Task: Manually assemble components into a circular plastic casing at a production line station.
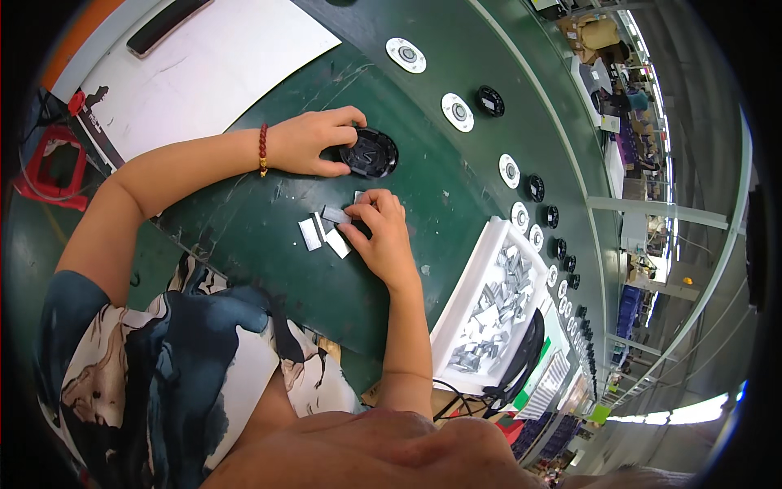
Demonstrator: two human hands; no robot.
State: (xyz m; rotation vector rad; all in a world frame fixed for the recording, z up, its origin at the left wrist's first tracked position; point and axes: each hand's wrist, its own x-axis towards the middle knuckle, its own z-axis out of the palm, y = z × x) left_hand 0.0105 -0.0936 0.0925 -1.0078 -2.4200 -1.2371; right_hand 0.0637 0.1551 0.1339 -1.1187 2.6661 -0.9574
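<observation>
My left hand (314, 143), with a beaded bracelet at the wrist, curls its thumb and fingers around the near edge of a round black plastic shell (371, 155). The shell lies on the green work surface, its hollow inside facing up. Close below it, my right hand (383, 236) pinches a small grey rectangular block (336, 214) between thumb and fingers. Beside those fingertips lie several similar pieces, among them a white-faced block (309, 234) and another pale one (337, 244). Part of one more piece is hidden behind the right fingers.
A white tray (440, 346) heaped with small grey blocks stands at right. White discs (458, 112) and black round parts (490, 101) line a green belt beyond the bench. White sheeting (236, 65) with a dark long object (167, 24) lies at upper left. Black cables hang beside the tray.
</observation>
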